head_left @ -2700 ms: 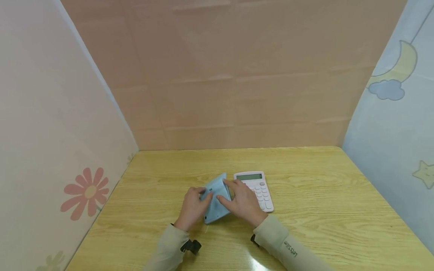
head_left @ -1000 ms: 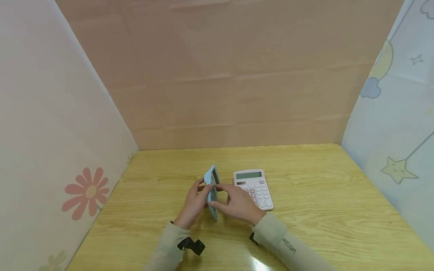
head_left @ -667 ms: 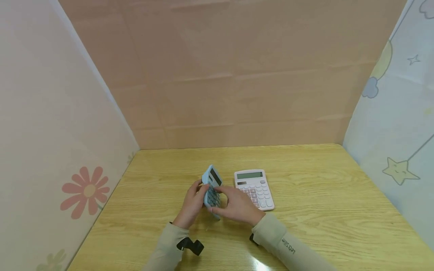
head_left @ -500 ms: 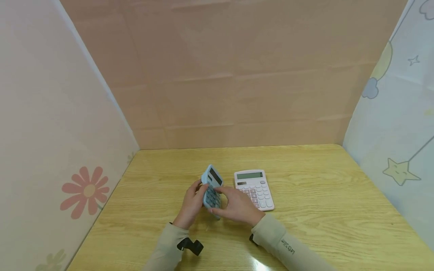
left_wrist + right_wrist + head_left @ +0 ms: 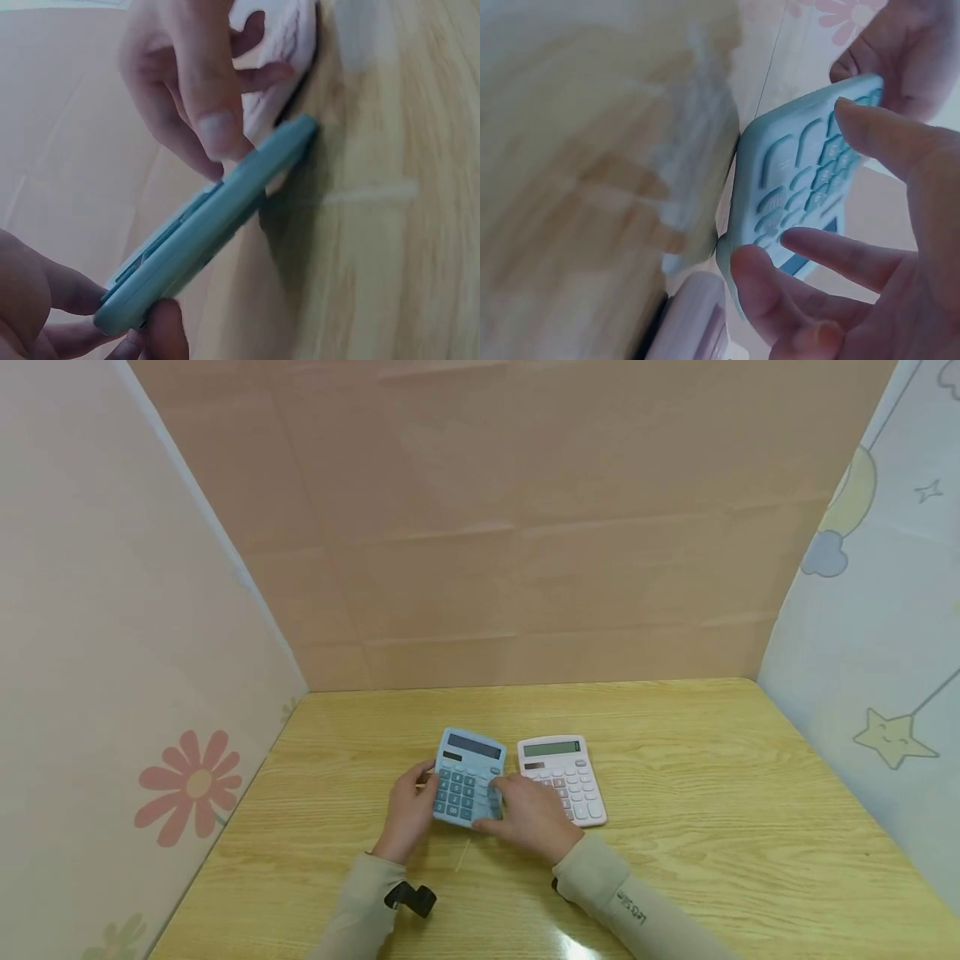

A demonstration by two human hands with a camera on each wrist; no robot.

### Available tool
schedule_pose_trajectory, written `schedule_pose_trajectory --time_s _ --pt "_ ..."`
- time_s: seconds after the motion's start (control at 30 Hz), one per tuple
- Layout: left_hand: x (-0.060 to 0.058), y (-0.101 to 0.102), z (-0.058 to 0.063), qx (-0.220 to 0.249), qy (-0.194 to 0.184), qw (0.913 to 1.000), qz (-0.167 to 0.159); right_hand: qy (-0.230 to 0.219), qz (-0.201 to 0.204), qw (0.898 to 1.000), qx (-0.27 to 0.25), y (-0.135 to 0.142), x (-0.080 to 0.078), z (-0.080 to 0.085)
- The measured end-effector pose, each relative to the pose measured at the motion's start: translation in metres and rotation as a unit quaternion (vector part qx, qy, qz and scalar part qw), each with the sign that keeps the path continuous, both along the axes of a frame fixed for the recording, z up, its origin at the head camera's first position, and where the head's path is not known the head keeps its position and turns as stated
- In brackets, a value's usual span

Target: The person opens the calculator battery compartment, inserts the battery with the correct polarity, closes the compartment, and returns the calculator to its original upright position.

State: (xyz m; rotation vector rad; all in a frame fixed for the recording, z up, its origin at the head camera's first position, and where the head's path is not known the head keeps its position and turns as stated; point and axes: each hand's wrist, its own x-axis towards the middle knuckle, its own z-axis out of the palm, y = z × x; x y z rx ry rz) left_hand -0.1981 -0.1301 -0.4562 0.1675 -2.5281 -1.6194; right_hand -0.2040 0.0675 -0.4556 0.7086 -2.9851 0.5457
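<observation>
A light blue calculator [image 5: 454,793], keys and screen facing up, is tilted over the table in the head view. My left hand [image 5: 408,810] grips its left edge, thumb on the keyed side and fingers underneath, as the left wrist view shows. My right hand [image 5: 536,814] reaches over its right part, thumb and fingers spread and touching near the keys and right edge. From the right wrist, the fingertips [image 5: 754,262] show right at the rim of the blue calculator [image 5: 780,172]. A pink calculator [image 5: 553,748] lies flat just right, partly hidden by my right hand.
The wooden table [image 5: 712,793] extends on both sides, with a brown backdrop [image 5: 525,568] behind its far edge. Printed side walls stand left and right. A black wrist strap [image 5: 411,897] sits on the left sleeve.
The blue calculator was first back side up, then on edge, and has turned so its keys face up. My left hand keeps hold of it; the right hand has shifted slightly. The pink calculator stays put.
</observation>
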Motion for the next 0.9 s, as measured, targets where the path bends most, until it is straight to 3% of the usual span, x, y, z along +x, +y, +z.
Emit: schedule_pose_trajectory --time_s 0.3,0.9 --pt "-0.007 -0.01 -0.014 -0.067 -0.051 0.996 0.031 0.013 0.023 1.0 -0.005 -0.001 0.0 0.0" --pt "-0.01 -0.012 -0.021 -0.139 -0.076 0.9871 0.022 -0.008 0.043 0.999 -0.009 0.001 0.0 0.004"
